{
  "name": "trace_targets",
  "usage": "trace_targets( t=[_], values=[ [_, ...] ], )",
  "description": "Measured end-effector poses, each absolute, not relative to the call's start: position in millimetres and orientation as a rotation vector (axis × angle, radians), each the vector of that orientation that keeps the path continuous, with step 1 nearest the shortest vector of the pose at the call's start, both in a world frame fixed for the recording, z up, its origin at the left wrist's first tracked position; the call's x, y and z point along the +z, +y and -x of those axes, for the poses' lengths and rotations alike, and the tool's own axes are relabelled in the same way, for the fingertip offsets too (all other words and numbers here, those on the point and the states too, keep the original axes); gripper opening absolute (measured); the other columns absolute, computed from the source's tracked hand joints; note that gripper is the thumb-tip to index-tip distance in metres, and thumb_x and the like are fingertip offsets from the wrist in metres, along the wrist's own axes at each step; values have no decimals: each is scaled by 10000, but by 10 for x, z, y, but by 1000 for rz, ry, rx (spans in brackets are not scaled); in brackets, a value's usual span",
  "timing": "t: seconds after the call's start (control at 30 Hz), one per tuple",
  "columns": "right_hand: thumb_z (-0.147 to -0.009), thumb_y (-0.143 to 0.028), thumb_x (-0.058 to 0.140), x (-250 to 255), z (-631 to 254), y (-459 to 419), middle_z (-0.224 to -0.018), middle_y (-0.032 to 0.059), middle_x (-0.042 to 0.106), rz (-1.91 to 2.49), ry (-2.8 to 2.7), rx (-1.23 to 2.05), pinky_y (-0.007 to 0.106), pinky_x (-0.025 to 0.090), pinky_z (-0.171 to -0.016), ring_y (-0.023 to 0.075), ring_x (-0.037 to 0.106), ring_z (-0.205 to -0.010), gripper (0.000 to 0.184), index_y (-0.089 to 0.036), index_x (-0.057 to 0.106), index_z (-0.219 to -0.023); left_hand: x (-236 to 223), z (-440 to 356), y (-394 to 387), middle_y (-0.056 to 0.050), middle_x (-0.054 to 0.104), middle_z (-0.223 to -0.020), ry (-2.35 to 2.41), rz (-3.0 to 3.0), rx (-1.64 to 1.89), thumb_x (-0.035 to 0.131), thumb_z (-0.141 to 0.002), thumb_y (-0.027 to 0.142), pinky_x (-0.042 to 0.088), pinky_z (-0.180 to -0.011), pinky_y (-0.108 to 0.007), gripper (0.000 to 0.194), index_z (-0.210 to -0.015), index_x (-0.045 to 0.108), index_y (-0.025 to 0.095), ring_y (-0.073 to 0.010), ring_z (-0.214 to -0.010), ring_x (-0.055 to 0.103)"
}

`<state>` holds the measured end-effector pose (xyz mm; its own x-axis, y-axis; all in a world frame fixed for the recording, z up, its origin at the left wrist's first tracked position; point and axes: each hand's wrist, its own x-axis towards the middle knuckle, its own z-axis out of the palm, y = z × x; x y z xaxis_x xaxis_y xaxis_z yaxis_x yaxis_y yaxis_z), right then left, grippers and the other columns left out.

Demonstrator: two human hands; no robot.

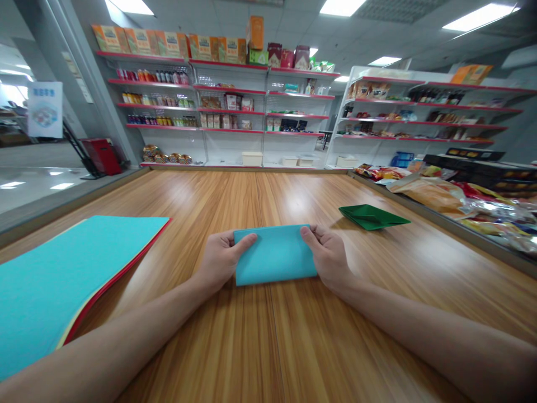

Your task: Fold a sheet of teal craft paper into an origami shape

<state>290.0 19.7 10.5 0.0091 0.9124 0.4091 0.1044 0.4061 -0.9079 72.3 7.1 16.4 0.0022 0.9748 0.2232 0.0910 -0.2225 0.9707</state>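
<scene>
A folded sheet of turquoise paper lies on the wooden table in front of me. My left hand grips its left edge, thumb on top near the upper corner. My right hand holds the right edge the same way, thumb pressed on the upper right corner. Both hands pinch the paper against the table.
A stack of coloured sheets, turquoise on top with yellow and red under it, lies at the left. A folded green paper piece sits to the right. Snack packets fill a bin along the right edge. Shop shelves stand behind.
</scene>
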Motion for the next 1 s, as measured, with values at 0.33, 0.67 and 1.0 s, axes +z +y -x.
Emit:
trace_targets(
  t=[0.33,0.67,1.0],
  values=[
    [-858,-465,555,117,-2889,173,-588,-43,343,1030,-1441,716,238,234,-470,94,303,-531,355,-171,486,-673,150,-725,83,40,422,-508,1177,-1431,1357,683,-700,534,260,-406,-197,450,-548,555,131,-70,-439,350],
    [-868,-458,542,137,-2870,171,-585,-47,332,1034,-1456,676,242,232,-473,93,301,-532,352,-170,478,-677,153,-729,77,44,424,-490,1171,-1438,1368,684,-703,529,262,-407,-203,444,-543,564,133,-71,-427,354],
    [-880,-435,533,147,-2884,166,-578,-48,325,1020,-1485,640,248,222,-477,95,292,-527,323,-168,498,-703,165,-733,62,14,519,-543,1093,-1390,1383,711,-706,459,332,-451,-209,359,-648,677,106,-91,-486,432]
  ],
)
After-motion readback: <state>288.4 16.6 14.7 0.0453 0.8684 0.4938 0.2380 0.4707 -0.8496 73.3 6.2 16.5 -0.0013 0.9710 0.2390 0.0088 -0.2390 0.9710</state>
